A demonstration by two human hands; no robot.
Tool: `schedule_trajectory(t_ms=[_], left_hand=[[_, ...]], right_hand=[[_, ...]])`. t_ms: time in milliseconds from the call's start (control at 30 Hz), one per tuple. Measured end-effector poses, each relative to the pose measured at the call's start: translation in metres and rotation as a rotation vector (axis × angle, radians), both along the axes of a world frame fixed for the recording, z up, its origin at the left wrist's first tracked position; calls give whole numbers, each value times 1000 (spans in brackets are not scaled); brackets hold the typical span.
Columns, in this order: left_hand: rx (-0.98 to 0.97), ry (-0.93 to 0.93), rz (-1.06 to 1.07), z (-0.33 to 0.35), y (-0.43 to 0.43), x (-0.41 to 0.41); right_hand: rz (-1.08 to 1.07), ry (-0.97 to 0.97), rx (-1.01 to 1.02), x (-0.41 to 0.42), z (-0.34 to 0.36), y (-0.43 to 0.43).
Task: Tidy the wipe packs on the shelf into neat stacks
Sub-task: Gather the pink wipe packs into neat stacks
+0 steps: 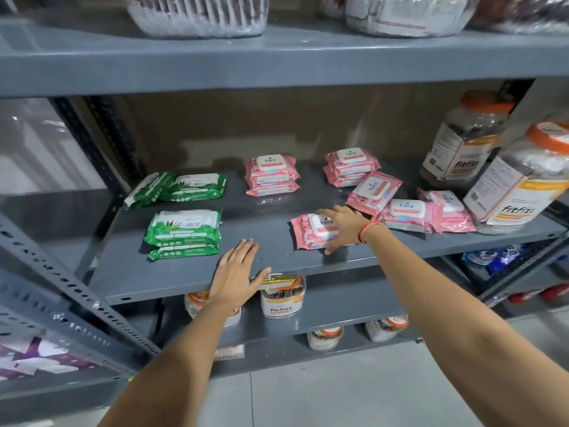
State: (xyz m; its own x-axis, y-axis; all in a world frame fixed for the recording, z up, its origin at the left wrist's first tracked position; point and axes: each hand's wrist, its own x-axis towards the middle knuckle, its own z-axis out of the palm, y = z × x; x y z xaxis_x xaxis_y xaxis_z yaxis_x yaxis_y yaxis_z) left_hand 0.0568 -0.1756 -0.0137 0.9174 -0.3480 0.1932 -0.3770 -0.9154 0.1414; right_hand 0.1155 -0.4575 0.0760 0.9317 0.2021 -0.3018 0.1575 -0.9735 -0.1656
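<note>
Head view: right hand [340, 224] lies spread, not clenched, over a pink wipe pack [314, 231] at frame centre; left hand [237, 269] flat and empty on the shelf [172, 282] edge.
Packs look light, soft and slippery; pinching the long sides seems best.

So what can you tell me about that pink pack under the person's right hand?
The pink pack is a soft, glossy plastic wipe pouch with a white flip lid marked "kara". It lies flat near the front of the grey shelf, slightly skewed, apart from the other pink packs. The right hand rests open across its right side, fingers spread.
</note>
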Motion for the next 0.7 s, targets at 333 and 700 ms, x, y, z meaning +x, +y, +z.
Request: schedule_trajectory(t_ms=[333,700], left_hand=[[31,-23,-15,0,1,-1],[10,-13,-9,3,1,-2]], right_hand=[[62,-163,72,23,6,40],[117,-105,85,30,-8,68]])
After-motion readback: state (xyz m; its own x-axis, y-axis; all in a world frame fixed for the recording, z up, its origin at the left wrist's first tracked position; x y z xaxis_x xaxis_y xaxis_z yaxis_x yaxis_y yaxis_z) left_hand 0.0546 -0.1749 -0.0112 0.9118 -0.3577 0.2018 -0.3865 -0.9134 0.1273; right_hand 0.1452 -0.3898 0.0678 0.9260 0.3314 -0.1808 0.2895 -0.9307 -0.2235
